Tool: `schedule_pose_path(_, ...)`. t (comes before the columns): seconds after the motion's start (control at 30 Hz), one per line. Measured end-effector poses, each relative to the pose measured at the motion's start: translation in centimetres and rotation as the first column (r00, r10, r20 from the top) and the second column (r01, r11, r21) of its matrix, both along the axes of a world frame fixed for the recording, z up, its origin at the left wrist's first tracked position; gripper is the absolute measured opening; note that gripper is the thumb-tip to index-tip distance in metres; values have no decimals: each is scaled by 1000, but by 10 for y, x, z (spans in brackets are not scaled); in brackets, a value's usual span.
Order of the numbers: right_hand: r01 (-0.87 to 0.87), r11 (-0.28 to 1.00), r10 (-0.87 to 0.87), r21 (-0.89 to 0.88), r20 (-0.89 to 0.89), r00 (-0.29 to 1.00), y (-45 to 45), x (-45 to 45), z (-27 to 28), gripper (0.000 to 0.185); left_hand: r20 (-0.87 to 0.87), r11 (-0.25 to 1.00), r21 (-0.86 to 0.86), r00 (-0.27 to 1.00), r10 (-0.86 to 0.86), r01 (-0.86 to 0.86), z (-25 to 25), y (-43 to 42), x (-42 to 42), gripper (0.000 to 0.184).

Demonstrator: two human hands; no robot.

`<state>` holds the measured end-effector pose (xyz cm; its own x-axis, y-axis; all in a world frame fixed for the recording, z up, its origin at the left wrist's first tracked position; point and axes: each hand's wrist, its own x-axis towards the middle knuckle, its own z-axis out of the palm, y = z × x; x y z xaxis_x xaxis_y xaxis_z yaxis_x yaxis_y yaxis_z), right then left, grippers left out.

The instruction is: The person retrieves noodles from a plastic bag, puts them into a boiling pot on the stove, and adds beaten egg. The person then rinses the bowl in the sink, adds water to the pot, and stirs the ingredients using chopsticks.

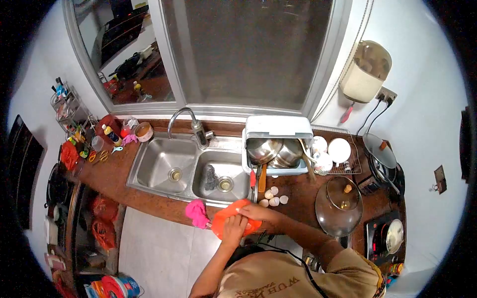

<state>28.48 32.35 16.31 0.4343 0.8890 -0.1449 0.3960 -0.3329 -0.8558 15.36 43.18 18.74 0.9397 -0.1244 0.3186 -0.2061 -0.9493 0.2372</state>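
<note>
At the counter's front edge, below the right sink basin, I hold a bright orange, thin-looking thing (222, 219) that resembles a plastic bag. My left hand (235, 229) lies over its middle with the fingers bent onto it. My right hand (253, 212) grips its upper right edge, thumb and fingers closed together. The two hands are close together, the right one slightly farther up. A crumpled pink cloth (198, 212) lies just left of the orange thing. Several eggshells (273, 196) sit on the counter beyond my right hand.
A double sink (166, 166) with a faucet (198, 133) stands ahead; a grey scrubber (211, 178) lies in its right basin. Right of it are a dish box (278, 126) with pans, a glass lid (338, 218) and a cooktop (377, 238). Bottles and scissors (103, 156) stand left.
</note>
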Motion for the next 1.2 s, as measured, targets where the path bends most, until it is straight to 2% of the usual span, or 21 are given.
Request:
schedule_pose_path(0.07,26,971,-54,-236,-113,992,6,2,14,50,98,996,34,992,74,-78,-12,-1,3,20)
schedule_pose_path(0.2,46,950,-129,-308,-254,959,9,6,-5,48,177,992,-27,976,130,-127,-18,-2,3,22)
schedule_pose_path(0.23,10,999,-21,-37,-312,950,6,7,-32,43,155,991,-3,979,133,-134,-17,-4,0,21)
schedule_pose_path(0.27,-9,971,91,239,-336,937,3,9,-53,38,137,991,23,982,129,-133,-15,-5,-1,21)
schedule_pose_path(0.3,-12,971,93,237,-337,937,0,10,-68,38,136,990,21,982,132,-136,-14,-6,-2,21)
schedule_pose_path(0.37,111,982,-7,153,-553,833,-5,12,-87,38,194,990,4,972,136,-139,-13,-8,-2,21)
schedule_pose_path(0.4,106,983,-5,150,-557,831,-6,9,-81,38,190,990,2,972,141,-144,-12,-11,-5,21)
schedule_pose_path(0.47,46,996,-70,-78,-336,939,-1,6,-45,34,15,990,-78,993,118,-117,-7,-13,-4,20)
schedule_pose_path(0.6,74,985,-125,-155,-349,929,4,4,-39,33,40,996,27,996,83,-84,-21,-15,-3,20)
schedule_pose_path(0.63,63,985,-136,-158,-515,846,5,8,-47,34,103,995,19,990,93,-96,-21,-15,-2,20)
schedule_pose_path(0.7,41,985,-143,-166,-667,732,1,4,-46,35,158,993,7,981,113,-116,-19,-17,-3,20)
schedule_pose_path(0.73,261,965,-188,-14,-730,657,0,-8,11,34,166,989,-21,975,151,-149,-16,-17,-5,20)
schedule_pose_path(0.77,473,874,-206,111,-796,568,-2,-16,40,33,168,981,-51,967,193,-187,-15,-19,-9,20)
schedule_pose_path(0.8,473,874,-206,112,-796,569,-2,-12,27,33,169,981,-51,967,193,-187,-13,-18,-11,20)
schedule_pose_path(0.83,543,834,-417,93,-539,732,-3,-6,2,29,78,981,-35,979,191,-189,-13,-20,-17,18)
schedule_pose_path(0.87,603,792,-575,101,-210,791,-5,-2,-22,26,-17,981,-23,981,195,-195,-17,-23,-23,15)
schedule_pose_path(0.93,619,775,-603,127,-143,785,-3,2,-41,20,-74,986,-41,985,157,-160,-32,-26,-38,12)
schedule_pose_path(1.0,576,732,-656,363,150,740,-3,6,-58,18,-136,989,-64,983,124,-134,-50,-29,-52,9)
schedule_pose_path(1.03,573,737,-650,358,146,745,-3,6,-61,18,-99,984,-120,988,116,-128,-58,-30,-58,9)
schedule_pose_path(1.1,597,754,-657,273,296,694,-3,8,-69,15,-77,964,-231,990,114,-129,-81,-28,-70,9)
schedule_pose_path(1.2,661,720,-688,210,338,642,-2,20,-110,18,16,945,-296,989,148,-137,-73,-26,-64,10)
